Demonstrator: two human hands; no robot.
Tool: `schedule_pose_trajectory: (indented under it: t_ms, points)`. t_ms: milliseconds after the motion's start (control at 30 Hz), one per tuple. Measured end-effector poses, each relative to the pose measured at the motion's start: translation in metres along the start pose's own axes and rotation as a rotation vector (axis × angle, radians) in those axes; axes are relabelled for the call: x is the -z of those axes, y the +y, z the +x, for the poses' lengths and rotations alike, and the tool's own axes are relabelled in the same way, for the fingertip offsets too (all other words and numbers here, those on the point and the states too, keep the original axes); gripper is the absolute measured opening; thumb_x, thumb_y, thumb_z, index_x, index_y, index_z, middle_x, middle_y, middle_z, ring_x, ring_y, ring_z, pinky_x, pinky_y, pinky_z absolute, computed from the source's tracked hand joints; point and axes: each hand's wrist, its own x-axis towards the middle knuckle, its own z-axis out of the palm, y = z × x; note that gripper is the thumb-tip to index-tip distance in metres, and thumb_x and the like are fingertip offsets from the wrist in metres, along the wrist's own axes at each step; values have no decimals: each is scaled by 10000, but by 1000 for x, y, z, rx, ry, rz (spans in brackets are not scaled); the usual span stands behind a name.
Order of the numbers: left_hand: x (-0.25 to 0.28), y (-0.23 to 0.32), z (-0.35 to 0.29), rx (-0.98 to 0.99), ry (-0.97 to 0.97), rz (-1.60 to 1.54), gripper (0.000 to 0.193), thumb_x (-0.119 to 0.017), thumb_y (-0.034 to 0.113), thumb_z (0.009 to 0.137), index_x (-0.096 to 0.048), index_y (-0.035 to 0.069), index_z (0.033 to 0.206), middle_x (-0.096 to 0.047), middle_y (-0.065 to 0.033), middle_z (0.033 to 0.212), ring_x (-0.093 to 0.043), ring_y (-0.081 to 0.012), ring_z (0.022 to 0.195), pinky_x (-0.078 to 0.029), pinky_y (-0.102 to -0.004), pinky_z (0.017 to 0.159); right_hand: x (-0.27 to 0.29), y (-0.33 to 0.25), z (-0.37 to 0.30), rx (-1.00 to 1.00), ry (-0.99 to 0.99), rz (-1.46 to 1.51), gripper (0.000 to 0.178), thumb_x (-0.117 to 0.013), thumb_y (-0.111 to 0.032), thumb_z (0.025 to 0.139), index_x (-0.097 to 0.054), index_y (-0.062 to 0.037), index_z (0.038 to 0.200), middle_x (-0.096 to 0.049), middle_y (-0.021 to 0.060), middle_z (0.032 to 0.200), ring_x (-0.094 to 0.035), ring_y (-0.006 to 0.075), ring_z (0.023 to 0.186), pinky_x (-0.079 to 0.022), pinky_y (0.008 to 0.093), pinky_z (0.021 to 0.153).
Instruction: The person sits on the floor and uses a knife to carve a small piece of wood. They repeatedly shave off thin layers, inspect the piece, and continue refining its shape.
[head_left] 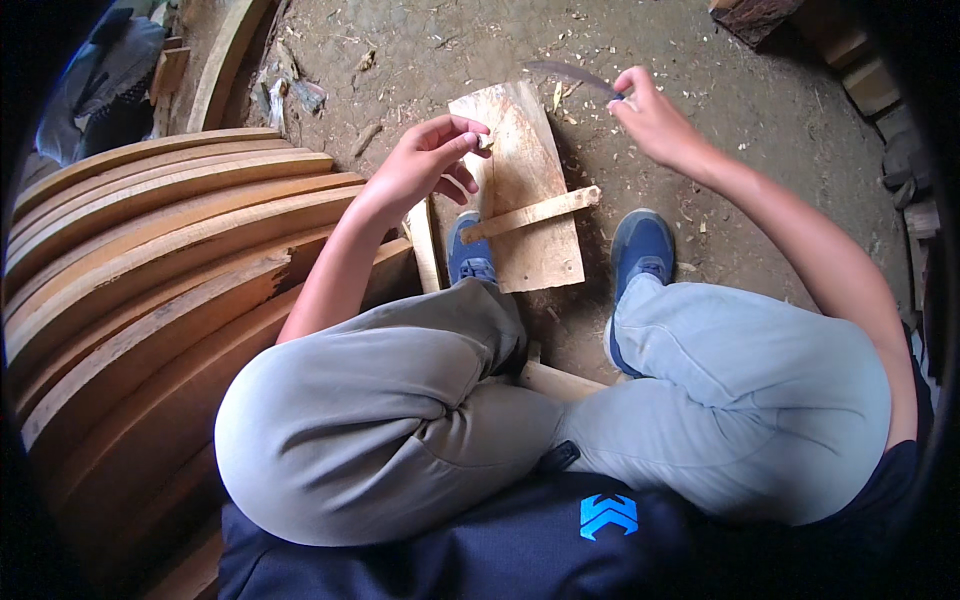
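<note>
My left hand point(432, 160) is raised over the left edge of a pale wooden board point(540, 255), thumb and forefinger pinched on a small yellowish piece point(486, 142) whose kind I cannot make out. Out to the right, my right hand point(648, 118) grips a knife by its end. The knife's thin dark blade point(572, 71) curves slightly and points left, above the floor beyond the board, apart from the left hand. A narrow wooden stick point(535, 212) lies slantwise across the board, its left end by my left shoe point(472, 250).
Long wooden planks point(180, 235) are stacked close along my left side. My right shoe point(643, 245) rests on the dirt floor point(420, 50), which is littered with wood chips. Wood blocks point(870, 85) line the right edge. A dark cloth-like heap point(110, 80) lies at the far left.
</note>
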Motion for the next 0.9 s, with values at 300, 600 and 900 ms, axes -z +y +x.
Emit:
schedule_pose_trajectory:
  t_ms: [300,600,900]
  points:
    - [-12,-46,20,-54,204,78,227,-685,174,960,-615,13,1105,-717,-70,943,-694,-125,687,-557,-271,538,3,32,-2,57,28,76,361,-582,-338,994,-420,-76,1181,-449,-24,692,-404,86,644,-334,300,593]
    - [-20,-43,21,-56,235,202,189,-719,172,926,-693,33,1053,-739,-52,882,-690,-95,657,-552,-258,495,16,1,-11,95,-297,105,355,-583,-376,996,-465,-69,1131,-493,4,719,-464,109,654,-365,313,587]
    - [-23,-39,22,-132,242,388,227,-704,200,940,-708,47,1109,-733,-48,928,-687,-95,684,-548,-251,512,26,7,-6,171,-385,49,274,-574,-326,1006,-476,-74,1053,-540,29,709,-519,109,665,-402,316,611]
